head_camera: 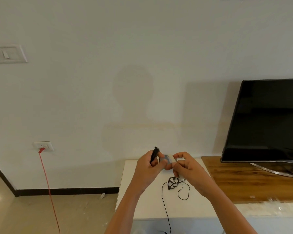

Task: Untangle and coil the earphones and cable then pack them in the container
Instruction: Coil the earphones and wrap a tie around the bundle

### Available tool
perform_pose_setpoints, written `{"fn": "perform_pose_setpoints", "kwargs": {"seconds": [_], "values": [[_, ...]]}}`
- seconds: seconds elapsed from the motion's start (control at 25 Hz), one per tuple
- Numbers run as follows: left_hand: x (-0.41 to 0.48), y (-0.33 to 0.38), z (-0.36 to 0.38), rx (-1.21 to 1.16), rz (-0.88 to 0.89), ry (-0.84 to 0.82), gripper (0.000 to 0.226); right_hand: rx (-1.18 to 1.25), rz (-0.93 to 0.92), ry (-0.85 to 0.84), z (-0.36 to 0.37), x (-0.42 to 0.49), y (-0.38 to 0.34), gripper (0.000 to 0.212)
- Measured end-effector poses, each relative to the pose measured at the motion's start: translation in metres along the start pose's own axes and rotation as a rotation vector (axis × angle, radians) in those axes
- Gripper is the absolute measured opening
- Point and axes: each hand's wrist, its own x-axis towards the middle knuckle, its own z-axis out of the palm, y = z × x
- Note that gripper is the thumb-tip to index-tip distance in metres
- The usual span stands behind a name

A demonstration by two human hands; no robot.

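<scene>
A white table (142,208) stands against a pale wall (142,39). Above it, the left hand (150,168) grips a black bundled cable (154,155) and, with the right hand (187,166), pinches a small grey container (167,159), perhaps open. Just below, tangled earphones (173,183) lie on the table, one cord trailing off its front edge.

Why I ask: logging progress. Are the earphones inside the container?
No, the earphones lie loosely tangled on the white table, outside the container.
</scene>
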Motion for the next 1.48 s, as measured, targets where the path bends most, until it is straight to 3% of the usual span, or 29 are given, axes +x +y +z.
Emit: {"fn": "perform_pose_setpoints", "kwargs": {"seconds": [0.2, 0.28, 0.36, 0.64, 1.04, 1.24, 1.48], "values": [[-0.005, -0.007, 0.009, 0.136, 0.174, -0.066, 0.020, 0.139, 0.085, -0.051, 0.000, 0.002, 0.001, 0.008], [-0.004, -0.010, 0.009, 0.133, 0.195, -0.064, 0.018, 0.131, 0.133, -0.074, 0.000, 0.005, 0.006, 0.015], [-0.004, -0.014, 0.009, 0.151, 0.211, -0.046, 0.017, 0.125, 0.180, -0.079, 0.001, 0.008, 0.010, 0.025], [-0.002, -0.026, 0.013, 0.197, 0.271, 0.104, 0.008, 0.286, 0.186, -0.165, 0.002, 0.010, 0.014, 0.028], [-0.002, -0.032, 0.025, 0.400, 0.257, 0.148, 0.016, 0.099, 0.149, -0.067, 0.013, 0.008, 0.016, 0.028], [0.000, -0.035, 0.023, 0.341, 0.236, 0.137, 0.008, 0.038, 0.091, 0.002, 0.016, 0.010, 0.018, 0.015], [0.005, -0.037, 0.023, 0.278, 0.318, 0.218, 0.010, 0.028, 0.065, 0.015, 0.015, 0.012, 0.017, 0.019]]}}
